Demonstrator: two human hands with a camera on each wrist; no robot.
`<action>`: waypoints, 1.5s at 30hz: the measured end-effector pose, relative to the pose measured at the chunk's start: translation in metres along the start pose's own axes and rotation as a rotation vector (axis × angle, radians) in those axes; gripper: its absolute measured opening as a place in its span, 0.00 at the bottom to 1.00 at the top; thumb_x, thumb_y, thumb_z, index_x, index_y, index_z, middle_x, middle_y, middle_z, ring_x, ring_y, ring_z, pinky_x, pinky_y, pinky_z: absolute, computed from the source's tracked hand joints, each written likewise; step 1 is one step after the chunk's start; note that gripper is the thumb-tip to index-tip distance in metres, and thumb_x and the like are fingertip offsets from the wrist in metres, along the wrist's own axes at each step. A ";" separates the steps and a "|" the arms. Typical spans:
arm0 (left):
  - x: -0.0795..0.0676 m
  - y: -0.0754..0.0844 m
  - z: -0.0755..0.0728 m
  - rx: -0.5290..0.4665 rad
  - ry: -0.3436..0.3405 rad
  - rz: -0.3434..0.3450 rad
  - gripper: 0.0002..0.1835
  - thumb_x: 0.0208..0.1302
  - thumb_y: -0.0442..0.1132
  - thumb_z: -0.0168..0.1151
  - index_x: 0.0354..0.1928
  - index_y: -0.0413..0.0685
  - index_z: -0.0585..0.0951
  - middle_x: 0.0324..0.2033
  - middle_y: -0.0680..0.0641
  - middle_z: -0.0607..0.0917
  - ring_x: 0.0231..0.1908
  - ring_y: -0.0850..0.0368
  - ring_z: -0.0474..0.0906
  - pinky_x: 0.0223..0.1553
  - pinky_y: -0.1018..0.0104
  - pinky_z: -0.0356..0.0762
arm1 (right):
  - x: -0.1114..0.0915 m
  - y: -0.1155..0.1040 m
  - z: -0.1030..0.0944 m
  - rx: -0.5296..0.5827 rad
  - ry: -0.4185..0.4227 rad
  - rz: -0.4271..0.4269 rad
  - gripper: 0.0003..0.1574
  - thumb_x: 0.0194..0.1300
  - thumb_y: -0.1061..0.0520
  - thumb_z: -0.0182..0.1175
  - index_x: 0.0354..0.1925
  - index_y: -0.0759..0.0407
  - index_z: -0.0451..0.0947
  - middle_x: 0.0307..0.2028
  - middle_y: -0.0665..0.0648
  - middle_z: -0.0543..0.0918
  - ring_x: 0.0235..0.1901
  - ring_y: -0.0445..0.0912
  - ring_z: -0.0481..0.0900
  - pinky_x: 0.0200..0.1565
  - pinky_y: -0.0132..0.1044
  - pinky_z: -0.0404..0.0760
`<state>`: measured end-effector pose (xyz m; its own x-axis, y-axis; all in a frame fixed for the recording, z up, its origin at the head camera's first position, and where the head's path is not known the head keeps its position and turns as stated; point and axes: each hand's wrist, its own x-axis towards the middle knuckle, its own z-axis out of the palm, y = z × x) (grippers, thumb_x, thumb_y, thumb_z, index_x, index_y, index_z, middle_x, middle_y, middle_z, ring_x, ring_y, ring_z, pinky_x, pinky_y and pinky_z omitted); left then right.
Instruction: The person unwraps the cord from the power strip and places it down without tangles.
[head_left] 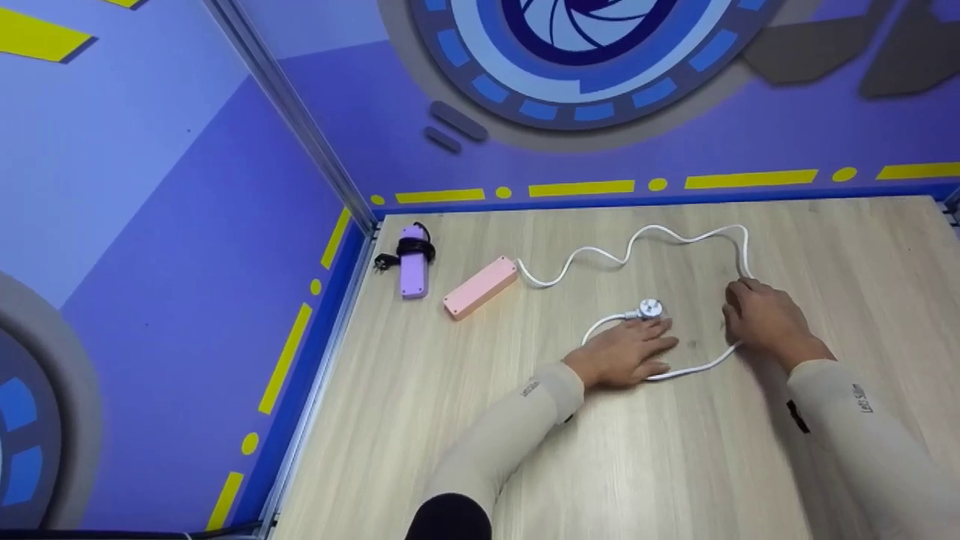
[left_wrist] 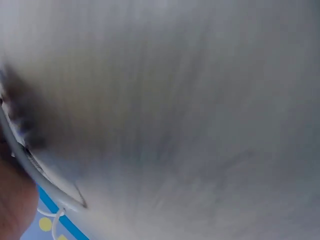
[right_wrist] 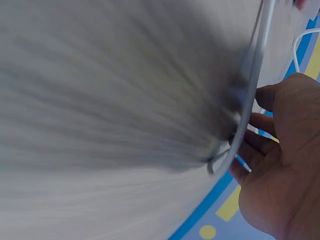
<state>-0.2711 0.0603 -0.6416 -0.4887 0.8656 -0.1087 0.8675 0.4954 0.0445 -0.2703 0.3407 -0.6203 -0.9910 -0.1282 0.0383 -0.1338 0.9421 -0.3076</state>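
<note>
A pink power strip (head_left: 481,288) lies on the table, its white cord (head_left: 697,238) running right in waves, bending under my right hand and looping back to a round plug (head_left: 650,308). My left hand (head_left: 628,351) rests palm down with fingers spread, just below the plug and over part of the cord. My right hand (head_left: 765,319) holds the cord at its right-hand bend, fingers bent down at it. In the right wrist view the cord (right_wrist: 255,80) passes across the fingertips of the right hand (right_wrist: 285,155). The left wrist view shows the cord (left_wrist: 37,175) beside the left hand (left_wrist: 17,200).
A purple power strip (head_left: 413,274) with its black cord (head_left: 415,248) wrapped around it lies at the table's far left corner. Printed wall panels (head_left: 337,112) border the wooden table (head_left: 420,420) at the back and left.
</note>
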 end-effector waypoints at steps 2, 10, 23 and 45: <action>-0.005 -0.006 0.000 -0.003 -0.031 -0.080 0.36 0.74 0.68 0.31 0.78 0.64 0.52 0.80 0.49 0.47 0.80 0.56 0.41 0.78 0.61 0.43 | -0.002 0.003 -0.001 0.001 0.003 0.014 0.20 0.71 0.55 0.53 0.54 0.68 0.70 0.50 0.70 0.75 0.48 0.68 0.76 0.52 0.65 0.70; -0.039 -0.033 0.000 -0.169 -0.037 -0.480 0.48 0.64 0.77 0.40 0.79 0.63 0.47 0.80 0.39 0.39 0.80 0.47 0.32 0.79 0.51 0.40 | -0.014 0.022 -0.004 -0.008 0.009 0.070 0.30 0.73 0.49 0.50 0.60 0.72 0.66 0.58 0.75 0.71 0.60 0.72 0.69 0.64 0.73 0.49; -0.071 -0.027 0.004 -0.070 -0.080 -0.735 0.55 0.59 0.83 0.22 0.80 0.56 0.46 0.79 0.36 0.42 0.80 0.42 0.33 0.77 0.49 0.45 | -0.024 0.036 -0.010 0.012 0.011 0.171 0.33 0.73 0.45 0.50 0.55 0.76 0.66 0.49 0.77 0.73 0.52 0.75 0.70 0.64 0.75 0.44; -0.127 -0.095 0.005 0.026 0.094 -0.896 0.42 0.66 0.75 0.40 0.75 0.62 0.63 0.79 0.36 0.38 0.78 0.32 0.32 0.71 0.28 0.43 | -0.040 0.061 -0.017 0.091 -0.003 0.130 0.50 0.59 0.23 0.58 0.48 0.69 0.69 0.39 0.70 0.78 0.44 0.69 0.75 0.63 0.78 0.37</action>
<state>-0.2911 -0.0975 -0.6372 -0.9873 0.1584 -0.0106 0.1587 0.9865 -0.0402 -0.2392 0.4085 -0.6248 -0.9999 -0.0080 -0.0106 -0.0032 0.9190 -0.3942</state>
